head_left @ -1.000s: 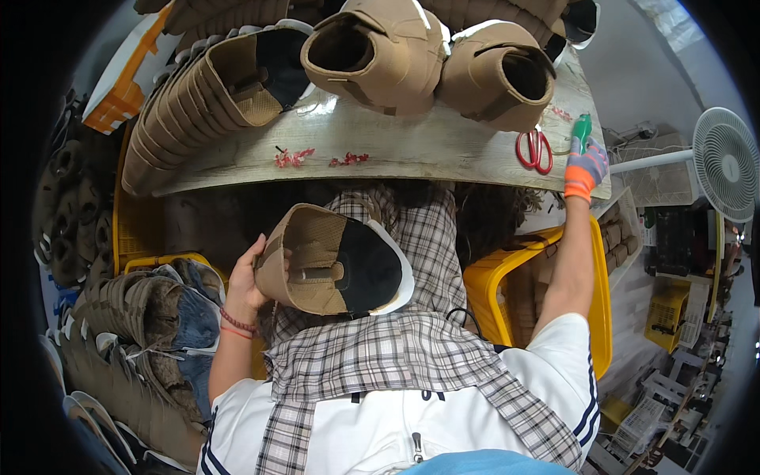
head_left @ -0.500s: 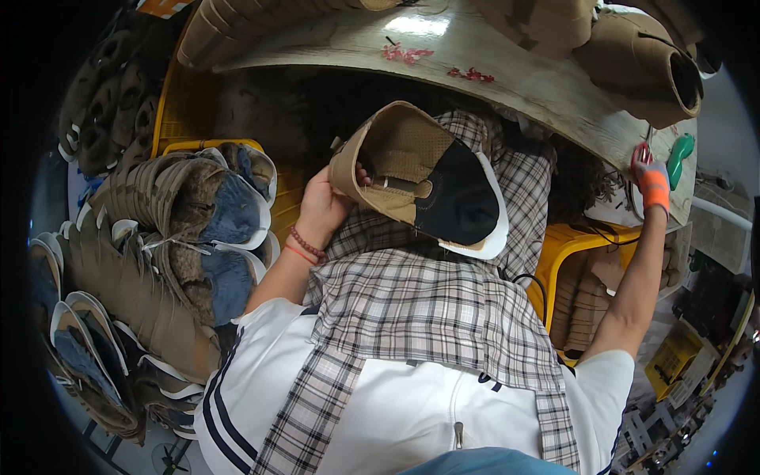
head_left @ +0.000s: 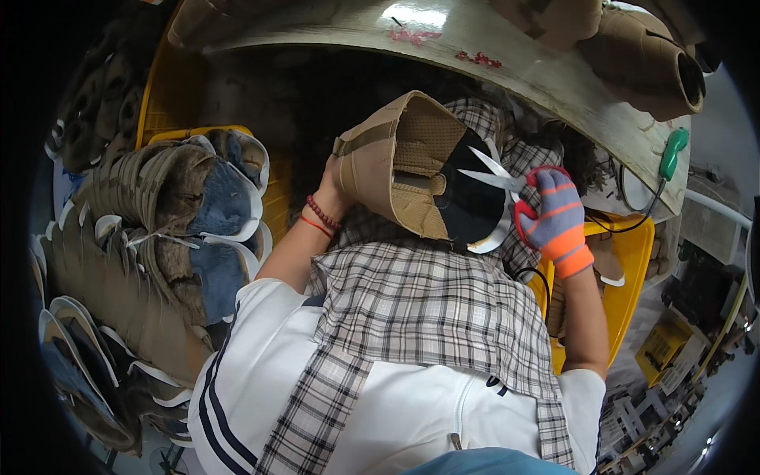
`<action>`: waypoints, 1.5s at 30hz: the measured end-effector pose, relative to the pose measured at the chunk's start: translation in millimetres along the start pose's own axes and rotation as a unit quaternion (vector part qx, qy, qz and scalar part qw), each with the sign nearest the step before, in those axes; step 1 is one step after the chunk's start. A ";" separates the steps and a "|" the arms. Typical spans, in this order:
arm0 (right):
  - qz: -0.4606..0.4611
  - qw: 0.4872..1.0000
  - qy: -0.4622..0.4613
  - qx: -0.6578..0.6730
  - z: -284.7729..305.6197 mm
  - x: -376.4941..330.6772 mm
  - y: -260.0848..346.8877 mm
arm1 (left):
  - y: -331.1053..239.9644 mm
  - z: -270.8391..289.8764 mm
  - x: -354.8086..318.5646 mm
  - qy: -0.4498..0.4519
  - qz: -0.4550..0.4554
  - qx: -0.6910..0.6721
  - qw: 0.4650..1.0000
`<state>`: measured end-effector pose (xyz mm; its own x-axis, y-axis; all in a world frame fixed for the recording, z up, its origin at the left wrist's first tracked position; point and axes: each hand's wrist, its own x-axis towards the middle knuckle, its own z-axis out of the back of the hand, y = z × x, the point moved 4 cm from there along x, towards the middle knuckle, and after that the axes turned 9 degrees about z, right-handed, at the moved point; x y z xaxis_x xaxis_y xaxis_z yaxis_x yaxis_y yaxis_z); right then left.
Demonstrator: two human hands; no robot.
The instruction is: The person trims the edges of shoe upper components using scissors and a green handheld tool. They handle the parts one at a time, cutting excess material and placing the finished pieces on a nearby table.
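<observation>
A tan shoe upper (head_left: pixel 370 170) with a black inner part and a white edge is tilted over my lap, its opening facing up and to the right. My left hand (head_left: pixel 332 192) grips its left side; most of the fingers are hidden behind it. My right hand (head_left: pixel 556 212), in a grey and orange striped glove, holds red-handled scissors (head_left: pixel 503 181). Their blades are spread apart and point left, over the black part of the upper. Whether they touch it I cannot tell.
Bundled shoe uppers (head_left: pixel 119 277) with blue and brown fuzzy linings are stacked at my left. A worktable (head_left: pixel 332 36) curves ahead, carrying tan uppers (head_left: pixel 641 63), red scraps (head_left: pixel 479 59) and a green-handled tool (head_left: pixel 674 154) with a cord. A yellow crate (head_left: pixel 633 269) stands at my right.
My right hand has picked up the scissors from the table's right end and brought them left to the upper, blades opened. The upper has turned slightly in my left hand.
</observation>
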<state>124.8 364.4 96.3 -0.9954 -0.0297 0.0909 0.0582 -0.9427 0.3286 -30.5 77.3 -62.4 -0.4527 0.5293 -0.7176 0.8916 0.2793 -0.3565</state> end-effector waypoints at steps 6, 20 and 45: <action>0.132 0.991 0.029 -0.021 -22.8 36.7 12.4 | 2.6 -18.1 -25.9 -0.070 0.015 -0.067 0.995; 0.076 0.989 0.070 -0.103 -53.3 25.6 -1.7 | 14.6 16.9 -0.9 0.109 0.056 -0.159 0.980; 0.147 0.974 0.030 -0.172 -36.9 74.7 23.7 | 8.4 -14.6 -8.2 0.095 -0.010 -0.067 0.993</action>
<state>49.1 327.7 76.2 -0.9429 -0.3244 0.0757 0.3224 -0.9458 -0.0385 -19.5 87.0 -50.9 -0.4759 0.6603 -0.5809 0.8784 0.3890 -0.2775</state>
